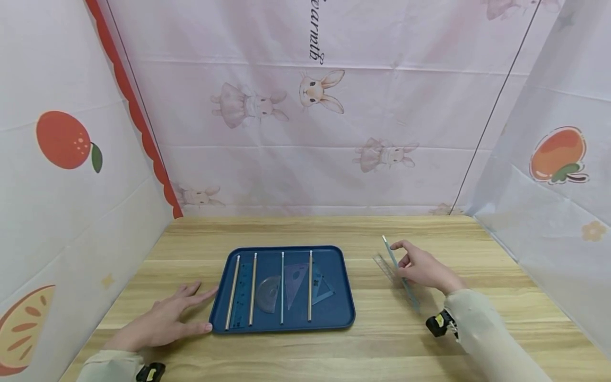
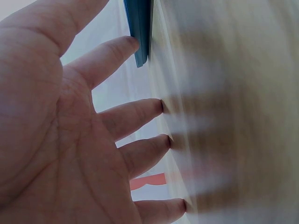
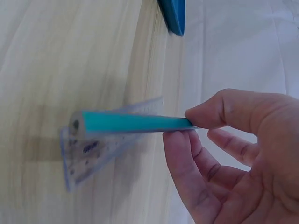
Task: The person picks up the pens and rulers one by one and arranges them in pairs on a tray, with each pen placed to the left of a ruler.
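My right hand point(image 1: 422, 269) pinches a teal pencil point(image 3: 135, 123) between thumb and fingertips, right of the tray. The pencil slants, its white tip pointing away from me. Below it on the table lies a clear ruler point(image 3: 80, 170), partly covered by the pencil and hand in the head view. My left hand point(image 1: 164, 321) is spread at the left edge of the blue tray point(image 1: 342, 302), thumb and index fingertip at the rim. Its other fingertips touch the table in the left wrist view. Wooden pencils point(image 1: 253, 292) and another teal pencil point(image 1: 282, 292) lie lengthwise in the tray.
Also in the tray are a blue ruler point(image 1: 241, 297), a clear protractor point(image 1: 267, 294), a purple set square point(image 1: 295, 281) and a blue set square point(image 1: 323, 289). Printed cloth walls point(image 1: 305, 175) enclose the wooden table point(image 1: 382, 345) at the back and both sides.
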{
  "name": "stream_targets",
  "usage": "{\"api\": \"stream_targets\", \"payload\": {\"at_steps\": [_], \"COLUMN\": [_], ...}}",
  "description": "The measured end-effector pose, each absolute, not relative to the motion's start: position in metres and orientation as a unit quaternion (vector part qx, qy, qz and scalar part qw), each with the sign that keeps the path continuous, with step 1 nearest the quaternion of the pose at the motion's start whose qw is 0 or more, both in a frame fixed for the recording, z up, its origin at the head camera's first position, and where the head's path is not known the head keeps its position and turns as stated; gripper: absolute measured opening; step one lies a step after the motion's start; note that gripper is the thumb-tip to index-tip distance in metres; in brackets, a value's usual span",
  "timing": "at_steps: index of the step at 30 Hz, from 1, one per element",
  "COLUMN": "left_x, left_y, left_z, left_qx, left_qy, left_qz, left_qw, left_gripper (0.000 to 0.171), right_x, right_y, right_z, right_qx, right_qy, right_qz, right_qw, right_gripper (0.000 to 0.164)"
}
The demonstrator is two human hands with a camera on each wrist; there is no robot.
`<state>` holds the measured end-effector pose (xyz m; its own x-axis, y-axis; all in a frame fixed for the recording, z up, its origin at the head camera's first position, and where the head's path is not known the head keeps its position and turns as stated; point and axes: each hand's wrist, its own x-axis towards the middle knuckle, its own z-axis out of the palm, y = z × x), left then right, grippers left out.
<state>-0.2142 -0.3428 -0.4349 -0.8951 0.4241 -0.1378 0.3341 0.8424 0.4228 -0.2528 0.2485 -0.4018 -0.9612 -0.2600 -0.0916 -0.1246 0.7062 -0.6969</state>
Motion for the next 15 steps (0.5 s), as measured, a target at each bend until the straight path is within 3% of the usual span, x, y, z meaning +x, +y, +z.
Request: {"api": "stream_targets", "payload": {"at_steps": [15], "left_x": [-0.215], "left_y": [-0.343], "left_z": [-0.435], "left_qx": [0.204], "left_qy": [0.953], "left_qz": [0.195], "left_qw": [0.110], "left_gripper": [0.087], "right_x": [-0.254], "right_y": [0.221], "right_z": [-0.396], "right_qx": [-0.074], "right_qy": [0.893], "right_qz": [-0.431], "right_qw": [0.103], "right_gripper": [0.068]}}
